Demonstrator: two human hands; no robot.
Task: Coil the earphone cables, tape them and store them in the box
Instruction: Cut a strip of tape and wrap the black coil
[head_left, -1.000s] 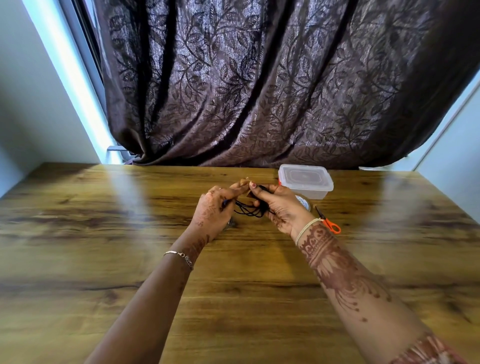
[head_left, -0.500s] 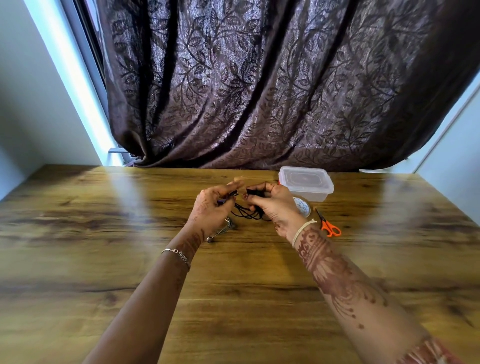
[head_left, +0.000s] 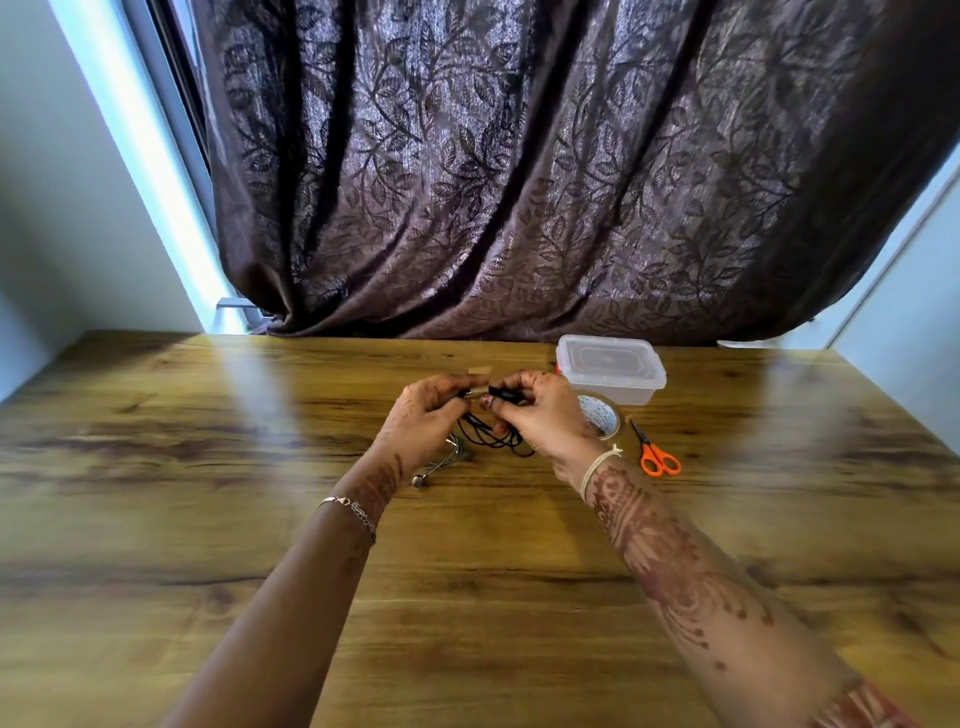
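Observation:
Both hands meet over the middle of the wooden table (head_left: 208, 519). My left hand (head_left: 423, 421) pinches one end of a black earphone cable (head_left: 491, 439), and my right hand (head_left: 540, 415) grips its black end piece. The rest of the black cable hangs in loose loops between and below the hands. A second, silver-grey earphone (head_left: 441, 465) lies on the table just under my left hand. A clear plastic box (head_left: 610, 366) with its lid on stands behind my right hand. A roll of clear tape (head_left: 602, 415) lies partly hidden by my right hand.
Small orange-handled scissors (head_left: 655, 452) lie on the table to the right of the tape roll. A dark patterned curtain (head_left: 519, 182) hangs along the table's far edge. Pale walls flank the table on both sides.
The hands have shifted their hold on the black cable, the fingertips staying close together. The silver earphone under my left hand has come into view.

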